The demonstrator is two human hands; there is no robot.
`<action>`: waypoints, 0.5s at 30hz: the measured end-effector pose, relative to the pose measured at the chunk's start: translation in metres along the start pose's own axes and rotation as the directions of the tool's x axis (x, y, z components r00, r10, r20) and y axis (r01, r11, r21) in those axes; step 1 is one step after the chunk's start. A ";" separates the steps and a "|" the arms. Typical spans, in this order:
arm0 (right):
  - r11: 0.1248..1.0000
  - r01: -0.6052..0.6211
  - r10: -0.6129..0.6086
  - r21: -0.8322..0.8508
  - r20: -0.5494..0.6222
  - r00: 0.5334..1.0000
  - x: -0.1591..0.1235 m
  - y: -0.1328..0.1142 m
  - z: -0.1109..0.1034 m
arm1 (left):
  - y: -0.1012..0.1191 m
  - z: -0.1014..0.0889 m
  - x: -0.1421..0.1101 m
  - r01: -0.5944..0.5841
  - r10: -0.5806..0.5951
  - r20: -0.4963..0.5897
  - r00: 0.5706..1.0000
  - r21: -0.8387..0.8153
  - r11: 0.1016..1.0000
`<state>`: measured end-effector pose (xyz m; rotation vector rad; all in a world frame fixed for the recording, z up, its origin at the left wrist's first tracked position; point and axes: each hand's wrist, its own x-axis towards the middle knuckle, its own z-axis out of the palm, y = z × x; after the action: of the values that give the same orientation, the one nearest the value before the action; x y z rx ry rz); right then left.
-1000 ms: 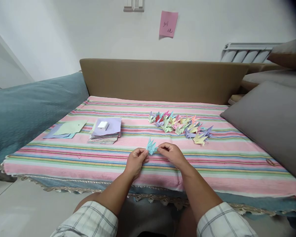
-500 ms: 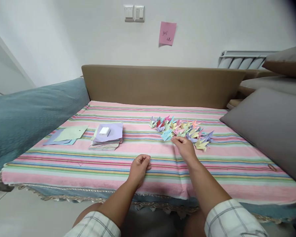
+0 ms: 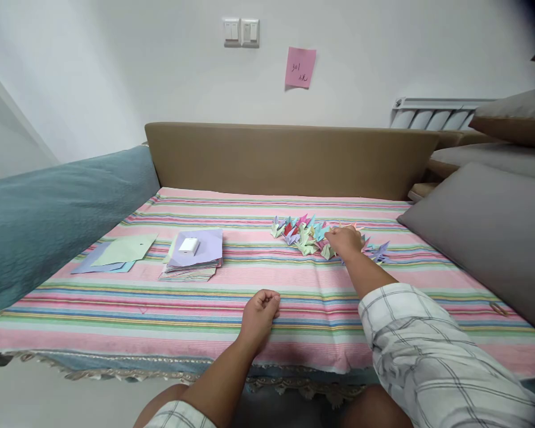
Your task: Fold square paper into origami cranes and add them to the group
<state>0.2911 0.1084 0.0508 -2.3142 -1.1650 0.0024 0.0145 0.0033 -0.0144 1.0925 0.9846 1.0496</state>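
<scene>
Blue crane has moved farther back among the paper cranes

We pinch it at our right hand's fingertips. Striped cloth lies beneath the paper cranes; a brown panel stands behind. Our right arm stretches to them; our left hand, fingers curled narrow, is nearer us.

Light-blue paper crane amid colourful cranes
</scene>
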 end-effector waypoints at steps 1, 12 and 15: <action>1.000 -0.003 0.003 -0.011 0.009 1.000 0.000 -0.001 0.003 | 0.000 0.000 0.000 -0.002 0.002 0.002 1.000 0.002 1.000; 0.999 0.002 0.001 0.040 -0.053 0.999 -0.009 -0.004 -0.005 | 0.003 0.001 0.000 0.000 0.000 0.001 1.000 0.012 1.000; 0.954 0.037 0.029 0.299 -0.214 0.976 -0.024 -0.013 -0.017 | 0.002 0.000 0.001 -0.011 0.011 0.007 1.000 0.029 1.000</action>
<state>0.2704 0.0894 0.0655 -1.9875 -0.9840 -0.0675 0.0147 0.0039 -0.0128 1.1256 0.9918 1.0428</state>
